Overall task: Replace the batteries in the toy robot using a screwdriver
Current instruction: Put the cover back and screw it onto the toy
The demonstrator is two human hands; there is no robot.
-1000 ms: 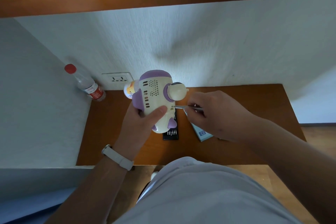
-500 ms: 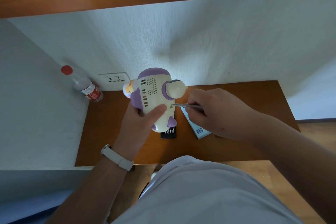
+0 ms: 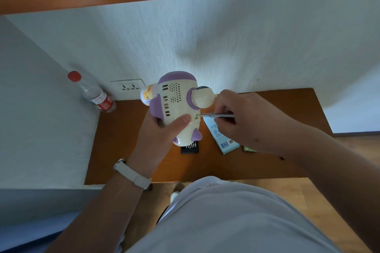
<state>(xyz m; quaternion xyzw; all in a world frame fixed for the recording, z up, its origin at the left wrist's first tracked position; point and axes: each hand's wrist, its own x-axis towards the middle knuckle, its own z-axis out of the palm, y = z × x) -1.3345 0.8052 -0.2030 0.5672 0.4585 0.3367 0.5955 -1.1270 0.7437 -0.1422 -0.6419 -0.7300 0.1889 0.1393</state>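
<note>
My left hand (image 3: 162,137) grips a cream and purple toy robot (image 3: 177,104), held up above the brown table (image 3: 127,150) with its back toward me and my thumb pressed on its shell. My right hand (image 3: 246,119) pinches a thin silver screwdriver (image 3: 216,115). The screwdriver lies nearly level and its tip touches a small hole on the robot's right side, just below its cream arm.
A black bit case (image 3: 189,148) and a light blue box (image 3: 223,138) lie on the table under the hands, with a green pack (image 3: 247,148) beside the box. A red-capped bottle (image 3: 92,92) leans in the left corner near a wall socket (image 3: 128,86). A yellow-printed cup (image 3: 148,95) stands behind the robot.
The robot and both hands have stayed in almost the same pose. The screwdriver tip remains at the hole on the robot's side; only the view has shifted slightly.
</note>
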